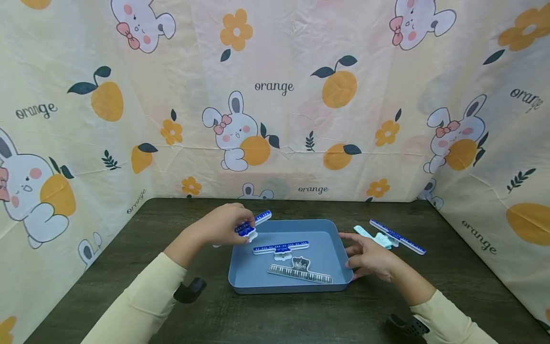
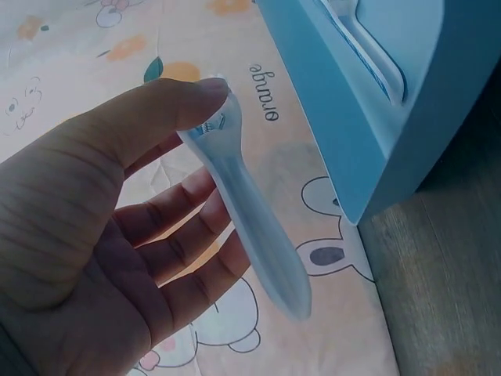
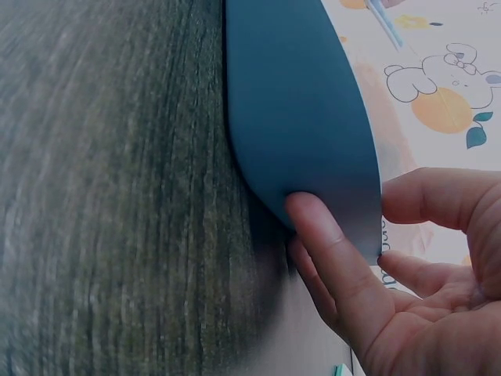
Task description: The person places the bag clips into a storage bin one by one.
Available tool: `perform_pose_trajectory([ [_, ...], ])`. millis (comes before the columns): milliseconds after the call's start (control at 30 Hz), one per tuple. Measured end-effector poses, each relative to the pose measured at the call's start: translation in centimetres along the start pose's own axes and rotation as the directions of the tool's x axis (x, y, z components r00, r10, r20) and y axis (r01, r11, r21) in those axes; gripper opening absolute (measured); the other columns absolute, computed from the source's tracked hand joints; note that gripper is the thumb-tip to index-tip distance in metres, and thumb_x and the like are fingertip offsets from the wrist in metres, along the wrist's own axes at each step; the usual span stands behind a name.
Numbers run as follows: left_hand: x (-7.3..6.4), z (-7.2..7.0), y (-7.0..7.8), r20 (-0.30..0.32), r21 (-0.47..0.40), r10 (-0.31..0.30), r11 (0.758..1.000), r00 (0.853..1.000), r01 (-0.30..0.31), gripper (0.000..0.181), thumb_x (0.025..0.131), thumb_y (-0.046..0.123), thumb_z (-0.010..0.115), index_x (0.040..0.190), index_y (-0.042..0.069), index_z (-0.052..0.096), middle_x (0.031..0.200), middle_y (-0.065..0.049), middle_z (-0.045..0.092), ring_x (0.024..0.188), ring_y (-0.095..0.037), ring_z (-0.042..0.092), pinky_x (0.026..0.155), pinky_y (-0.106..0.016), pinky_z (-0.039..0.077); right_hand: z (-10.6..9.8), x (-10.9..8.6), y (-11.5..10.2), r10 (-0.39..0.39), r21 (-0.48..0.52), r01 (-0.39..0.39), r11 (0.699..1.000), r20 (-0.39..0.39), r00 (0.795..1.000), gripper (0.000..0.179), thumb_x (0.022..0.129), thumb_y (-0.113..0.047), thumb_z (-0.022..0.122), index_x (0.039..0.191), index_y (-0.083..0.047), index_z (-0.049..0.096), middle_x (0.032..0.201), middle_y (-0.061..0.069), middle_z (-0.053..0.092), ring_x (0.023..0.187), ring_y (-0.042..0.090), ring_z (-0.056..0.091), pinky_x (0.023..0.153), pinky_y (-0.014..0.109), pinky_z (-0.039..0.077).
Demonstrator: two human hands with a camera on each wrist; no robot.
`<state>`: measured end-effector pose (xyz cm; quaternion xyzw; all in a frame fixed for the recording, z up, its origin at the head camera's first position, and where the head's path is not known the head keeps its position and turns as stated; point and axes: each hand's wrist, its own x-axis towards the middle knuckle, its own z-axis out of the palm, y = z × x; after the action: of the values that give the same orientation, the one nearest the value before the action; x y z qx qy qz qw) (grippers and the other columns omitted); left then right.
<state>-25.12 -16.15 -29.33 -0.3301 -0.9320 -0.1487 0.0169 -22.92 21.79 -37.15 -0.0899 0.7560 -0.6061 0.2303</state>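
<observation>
My left hand (image 1: 225,222) pinches a blue ruler clip (image 1: 263,217) over the tray's back left corner. In the left wrist view, the thumb lies on this clip's (image 2: 262,235) spring end, and its pale underside shows. The right hand (image 1: 371,258) holds the right end of the blue-grey tray (image 1: 285,290). In the right wrist view, its thumb presses the tray's outer wall (image 3: 301,102) and other fingertips touch near the rim. Inside the tray lie another blue ruler clip (image 1: 281,247) and a clear clip with black keyboard-like marks (image 1: 301,273).
Right of the tray, a mint clip (image 1: 381,240) and a blue ruler clip (image 1: 404,240) lie on the dark wood table (image 1: 193,325). A small white piece (image 1: 216,246) shows under the left hand. Patterned cloth (image 1: 283,181) hangs behind and at both sides.
</observation>
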Motion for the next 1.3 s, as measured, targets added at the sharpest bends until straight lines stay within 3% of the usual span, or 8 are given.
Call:
perform_pose_trajectory([
  [500, 2.0, 0.9, 1.1, 0.066, -0.010, 0.040, 0.999, 0.997, -0.039, 0.021, 0.076, 0.019, 0.083, 0.092, 0.018, 0.069, 0.095, 0.002, 0.061, 0.087, -0.015, 0.059, 0.076, -0.031, 0.053, -0.1, 0.1, 0.1, 0.003, 0.002, -0.003, 1.000, 0.003, 1.000, 0.087, 0.080, 0.009, 0.063, 0.153, 0.002, 0.015, 0.127, 0.034, 0.051, 0.091, 0.033, 0.066, 0.067, 0.048, 0.058],
  [700, 2.9, 1.4, 1.3, 0.106, -0.021, 0.031, 0.999, 0.994, -0.029, 0.021, 0.076, 0.019, 0.083, 0.091, 0.019, 0.069, 0.098, 0.002, 0.062, 0.089, -0.016, 0.060, 0.078, -0.031, 0.053, 0.0, 0.1, 0.0, 0.008, 0.001, -0.008, 1.000, 0.003, 1.000, 0.087, 0.080, 0.009, 0.063, 0.153, 0.002, 0.015, 0.128, 0.034, 0.051, 0.091, 0.032, 0.066, 0.067, 0.047, 0.058],
  [933, 3.9, 2.0, 1.4, 0.178, -0.056, 0.044, 0.998, 0.983, -0.034, 0.021, 0.076, 0.015, 0.083, 0.086, 0.020, 0.066, 0.095, 0.005, 0.064, 0.091, -0.016, 0.061, 0.081, -0.032, 0.053, -0.1, 0.1, 0.1, 0.007, -0.001, -0.007, 1.000, 0.005, 1.000, 0.087, 0.081, 0.008, 0.063, 0.153, 0.001, 0.015, 0.128, 0.034, 0.051, 0.092, 0.032, 0.066, 0.068, 0.047, 0.058],
  [1300, 5.5, 3.1, 1.5, 0.246, -0.026, 0.016, 1.000, 0.969, -0.010, 0.023, 0.075, 0.017, 0.084, 0.082, 0.023, 0.063, 0.094, 0.007, 0.063, 0.094, -0.013, 0.059, 0.087, -0.033, 0.051, -0.1, 0.0, 0.1, 0.004, 0.013, -0.004, 1.000, 0.010, 1.000, 0.088, 0.080, 0.009, 0.062, 0.153, 0.002, 0.013, 0.127, 0.034, 0.052, 0.091, 0.033, 0.066, 0.067, 0.047, 0.058],
])
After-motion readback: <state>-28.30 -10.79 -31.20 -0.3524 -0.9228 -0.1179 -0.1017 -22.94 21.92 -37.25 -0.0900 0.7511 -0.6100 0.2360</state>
